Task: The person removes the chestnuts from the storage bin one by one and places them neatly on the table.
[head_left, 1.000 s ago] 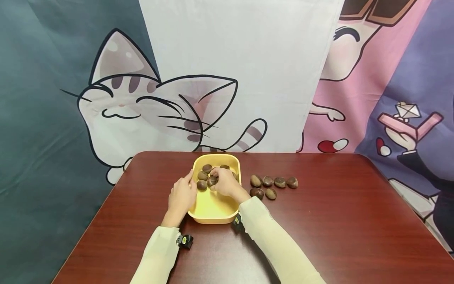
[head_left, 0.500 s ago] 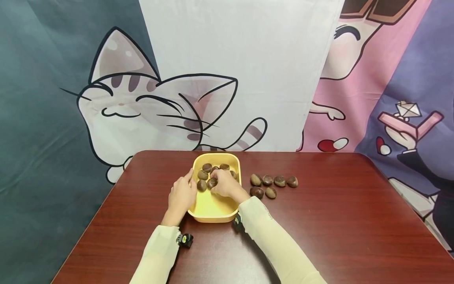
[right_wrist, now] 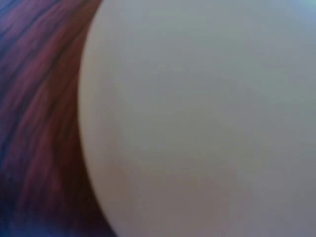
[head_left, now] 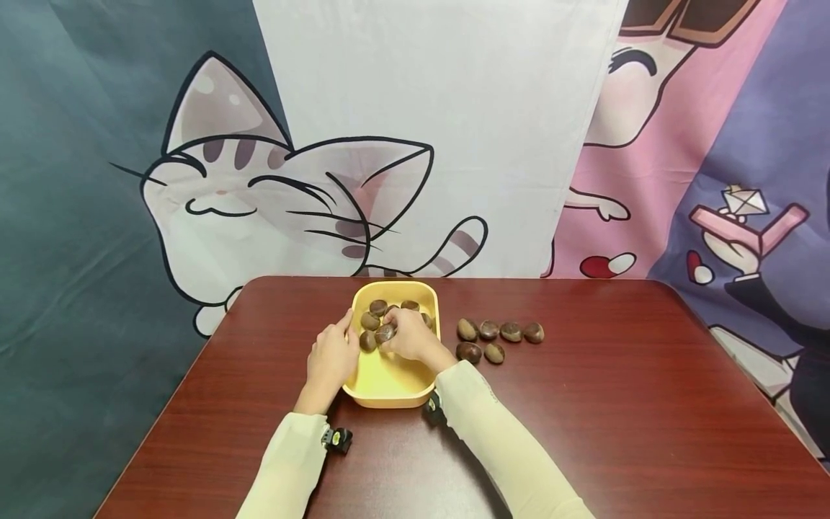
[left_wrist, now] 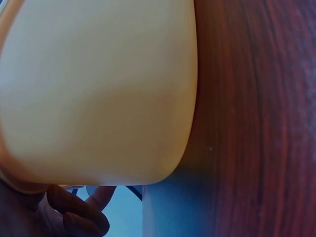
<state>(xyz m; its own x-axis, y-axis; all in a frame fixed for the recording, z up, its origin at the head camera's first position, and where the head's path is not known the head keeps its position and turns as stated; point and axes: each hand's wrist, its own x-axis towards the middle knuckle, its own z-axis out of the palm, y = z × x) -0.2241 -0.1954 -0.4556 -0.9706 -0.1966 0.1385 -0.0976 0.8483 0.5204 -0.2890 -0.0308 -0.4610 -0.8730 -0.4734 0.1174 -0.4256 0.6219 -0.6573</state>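
Note:
A yellow plastic box [head_left: 389, 386] stands on the table in the head view, with several brown chestnuts [head_left: 370, 321] at its far end. My left hand [head_left: 333, 358] holds its left rim; in the left wrist view, the fingers [left_wrist: 79, 215] are bent by the rim. Inside the box, my right hand [head_left: 413, 336] has thumb and fingertips on one chestnut [head_left: 385, 333], pinching it beside another chestnut [head_left: 367, 341]. That hand partly covers the chestnuts behind it. The right wrist view has only the box's pale outer wall [right_wrist: 197, 118], blurred.
Right of the box, several chestnuts [head_left: 489, 330] lie on the red-brown table [head_left: 616, 404] in two rows, the nearer one shorter. A cartoon cloth [head_left: 415, 108] hangs behind the table's far edge.
My right hand has shifted slightly left and nearer, and the chestnut at its fingertips has moved with it. The left hand stays on the rim.

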